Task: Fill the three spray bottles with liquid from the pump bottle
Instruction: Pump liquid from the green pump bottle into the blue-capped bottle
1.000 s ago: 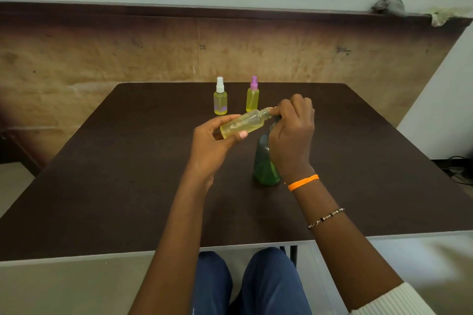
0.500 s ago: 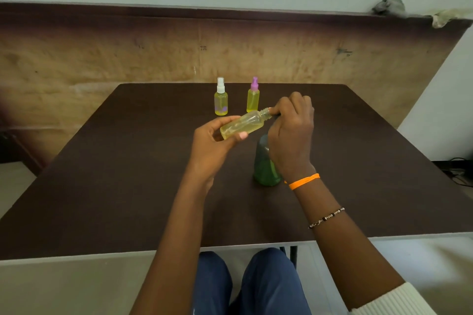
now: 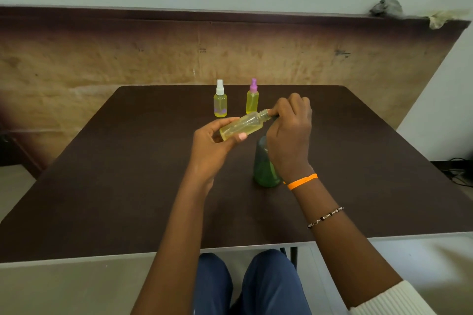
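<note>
My left hand (image 3: 212, 146) grips an uncapped clear spray bottle (image 3: 242, 125) holding yellow liquid, tilted with its threaded neck pointing right. My right hand (image 3: 289, 135) curls over the top of the green pump bottle (image 3: 263, 169), which stands on the table; its fingertips meet the spray bottle's neck. The pump head is mostly hidden under that hand. Two capped spray bottles with yellow liquid stand at the back: one with a white cap (image 3: 220, 102), one with a purple cap (image 3: 252, 100).
The dark brown table (image 3: 128, 174) stretches wide on both sides of my hands. A brown board leans against the wall behind it. My knees show below the near edge.
</note>
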A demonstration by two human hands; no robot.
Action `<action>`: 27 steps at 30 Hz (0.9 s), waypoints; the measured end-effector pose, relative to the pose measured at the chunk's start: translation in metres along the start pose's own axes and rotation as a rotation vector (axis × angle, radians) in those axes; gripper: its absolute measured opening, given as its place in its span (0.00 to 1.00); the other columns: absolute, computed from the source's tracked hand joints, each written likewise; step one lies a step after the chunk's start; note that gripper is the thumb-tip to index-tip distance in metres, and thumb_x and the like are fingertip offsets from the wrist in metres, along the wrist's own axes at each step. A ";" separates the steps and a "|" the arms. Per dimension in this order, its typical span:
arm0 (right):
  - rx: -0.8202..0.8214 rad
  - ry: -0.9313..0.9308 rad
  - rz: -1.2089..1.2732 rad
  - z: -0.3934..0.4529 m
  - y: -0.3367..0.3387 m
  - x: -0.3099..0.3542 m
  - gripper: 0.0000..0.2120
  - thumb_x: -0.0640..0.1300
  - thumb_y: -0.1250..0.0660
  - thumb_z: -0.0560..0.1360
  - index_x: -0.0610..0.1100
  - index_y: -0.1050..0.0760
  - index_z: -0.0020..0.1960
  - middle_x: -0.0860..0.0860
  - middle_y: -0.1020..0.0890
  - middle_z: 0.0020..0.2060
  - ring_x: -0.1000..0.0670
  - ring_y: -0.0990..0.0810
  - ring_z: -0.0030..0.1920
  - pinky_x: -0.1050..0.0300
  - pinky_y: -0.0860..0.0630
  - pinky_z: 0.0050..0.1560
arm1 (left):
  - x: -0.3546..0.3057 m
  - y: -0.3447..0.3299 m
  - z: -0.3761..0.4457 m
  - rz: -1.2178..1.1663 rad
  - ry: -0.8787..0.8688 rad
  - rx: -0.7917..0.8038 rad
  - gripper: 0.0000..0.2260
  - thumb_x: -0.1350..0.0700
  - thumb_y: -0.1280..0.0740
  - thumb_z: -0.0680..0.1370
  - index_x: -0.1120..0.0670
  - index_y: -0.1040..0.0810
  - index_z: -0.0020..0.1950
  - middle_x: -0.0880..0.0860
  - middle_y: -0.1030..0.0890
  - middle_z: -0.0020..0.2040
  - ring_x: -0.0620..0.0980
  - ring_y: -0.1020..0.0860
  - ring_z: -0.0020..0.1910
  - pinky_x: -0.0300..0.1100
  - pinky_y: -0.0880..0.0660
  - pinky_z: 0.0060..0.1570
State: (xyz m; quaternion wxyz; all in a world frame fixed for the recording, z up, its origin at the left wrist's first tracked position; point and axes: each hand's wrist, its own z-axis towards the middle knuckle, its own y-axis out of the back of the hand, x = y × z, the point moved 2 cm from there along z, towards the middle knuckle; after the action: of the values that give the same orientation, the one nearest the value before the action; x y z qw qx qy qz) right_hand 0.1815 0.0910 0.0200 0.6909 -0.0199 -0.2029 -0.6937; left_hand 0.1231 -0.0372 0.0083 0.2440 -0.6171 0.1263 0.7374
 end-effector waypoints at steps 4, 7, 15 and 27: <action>-0.014 -0.010 -0.008 -0.004 0.000 -0.001 0.10 0.31 0.47 0.69 0.37 0.29 0.35 0.42 0.29 0.33 0.47 0.37 0.37 0.51 0.35 0.35 | 0.002 -0.001 0.001 -0.006 0.003 0.003 0.14 0.67 0.29 0.71 0.53 0.21 0.54 0.48 0.18 0.47 0.38 0.21 0.45 0.28 0.26 0.43; -0.055 0.009 -0.018 -0.010 -0.006 -0.007 0.09 0.27 0.43 0.70 0.36 0.28 0.35 0.41 0.29 0.33 0.47 0.37 0.37 0.48 0.33 0.32 | 0.007 -0.001 0.001 0.007 0.020 0.006 0.14 0.66 0.28 0.71 0.52 0.20 0.53 0.48 0.17 0.48 0.40 0.20 0.47 0.29 0.25 0.43; -0.026 0.010 0.017 -0.003 -0.002 -0.004 0.10 0.30 0.47 0.68 0.36 0.28 0.34 0.42 0.29 0.32 0.48 0.37 0.37 0.48 0.34 0.34 | 0.002 0.002 0.003 0.010 0.010 0.017 0.14 0.66 0.28 0.71 0.52 0.20 0.54 0.47 0.17 0.47 0.36 0.20 0.45 0.29 0.25 0.43; -0.058 0.028 0.009 -0.008 -0.007 -0.009 0.10 0.28 0.45 0.69 0.36 0.30 0.32 0.41 0.30 0.31 0.47 0.38 0.36 0.50 0.37 0.34 | 0.005 0.003 0.002 0.038 0.016 0.019 0.14 0.66 0.28 0.71 0.53 0.20 0.53 0.47 0.17 0.46 0.37 0.20 0.43 0.28 0.26 0.41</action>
State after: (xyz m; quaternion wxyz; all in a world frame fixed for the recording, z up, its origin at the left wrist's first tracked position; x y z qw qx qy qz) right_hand 0.1772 0.0973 0.0084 0.6959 -0.0312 -0.1730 -0.6963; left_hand 0.1192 -0.0375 0.0039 0.2348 -0.6181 0.1471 0.7356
